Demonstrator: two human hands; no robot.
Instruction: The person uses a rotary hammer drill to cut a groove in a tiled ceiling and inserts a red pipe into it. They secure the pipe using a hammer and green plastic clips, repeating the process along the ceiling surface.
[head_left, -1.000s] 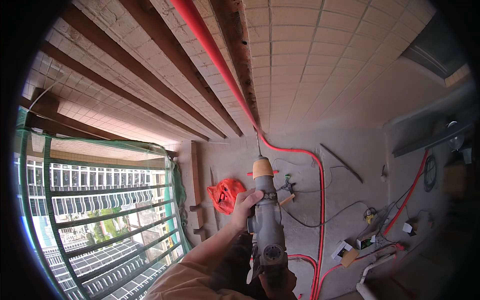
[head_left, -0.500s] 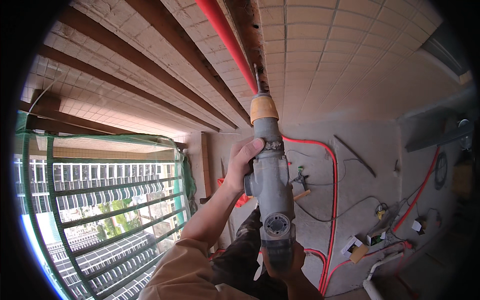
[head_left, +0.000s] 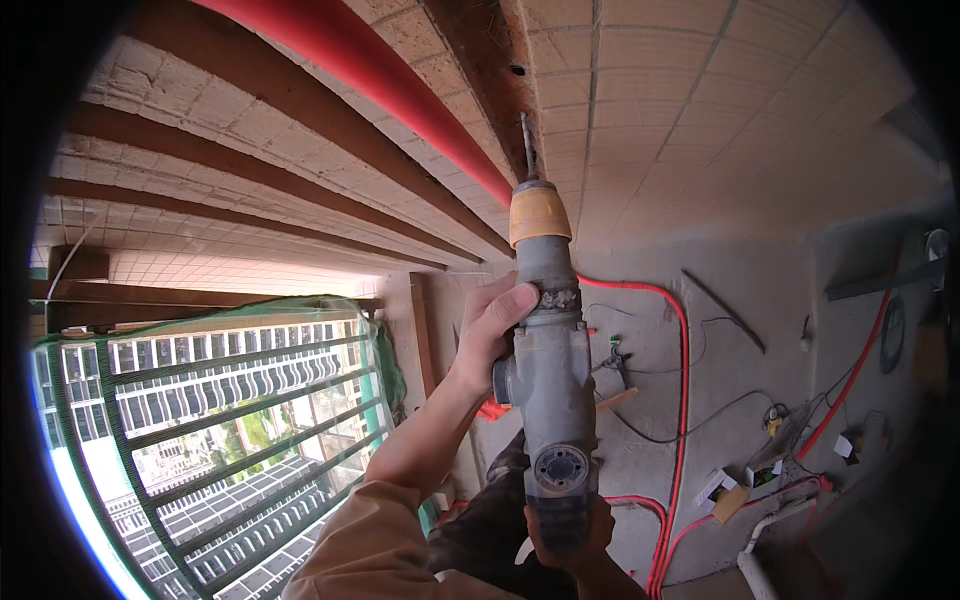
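Observation:
A grey rotary hammer drill (head_left: 551, 385) with a tan nose points up the middle of the view. My left hand (head_left: 490, 330) wraps round the left side of its front body, thumb near the collar. My right hand (head_left: 585, 540) grips the rear end, partly hidden by the tool. The drill bit (head_left: 528, 145) lies over a rusty brown channel (head_left: 475, 50) among tiles; whether its tip touches the channel I cannot tell. Just left of the bit runs a thick red conduit (head_left: 370, 75).
At left a railing (head_left: 230, 376) with green mesh looks out on buildings. Brown strips (head_left: 200, 160) cross the tiled surface. Below, red conduits (head_left: 684, 400), a dark cable (head_left: 657, 437) and small boxes (head_left: 728, 500) lie on grey concrete. A white pipe (head_left: 760, 540) is at lower right.
The drill has risen in the view, its bit now higher over the brown channel. My left hand has moved up with it, and the surroundings have shifted in the frame.

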